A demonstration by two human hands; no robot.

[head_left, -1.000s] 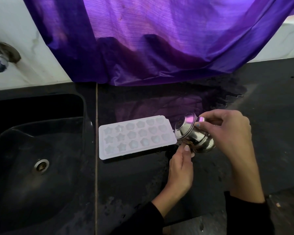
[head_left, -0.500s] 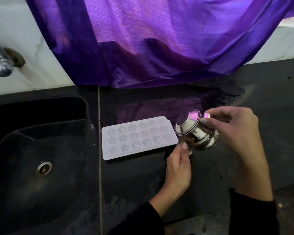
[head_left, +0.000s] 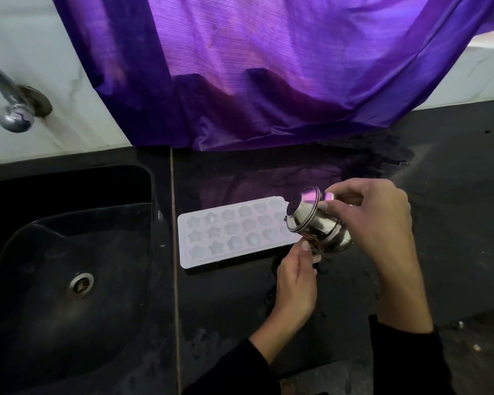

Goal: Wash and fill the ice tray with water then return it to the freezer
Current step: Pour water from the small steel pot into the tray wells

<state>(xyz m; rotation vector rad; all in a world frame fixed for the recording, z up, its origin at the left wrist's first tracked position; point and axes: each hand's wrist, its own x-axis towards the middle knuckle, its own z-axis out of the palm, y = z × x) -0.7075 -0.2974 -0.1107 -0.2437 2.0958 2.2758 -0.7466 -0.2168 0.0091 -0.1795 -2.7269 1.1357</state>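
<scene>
Right hand (head_left: 374, 223) is being kept curled around a small steel pot (head_left: 318, 226), which is being tipped mouth-first over the right end of the ice tray (head_left: 231, 232). Left hand (head_left: 297, 277) is being held at the tray's near right corner, thumb up by the pot; whether the tray is being pinched cannot be told. The tray is lying flat on the dark wet surface (head_left: 453, 209). It is judged light, slightly flexible and slippery when filled, so both short ends should be gripped. At nine o'clock the sink (head_left: 69, 252) is lying, at ten o'clock the tap (head_left: 12, 109), at twelve o'clock a purple curtain (head_left: 268, 67).
</scene>
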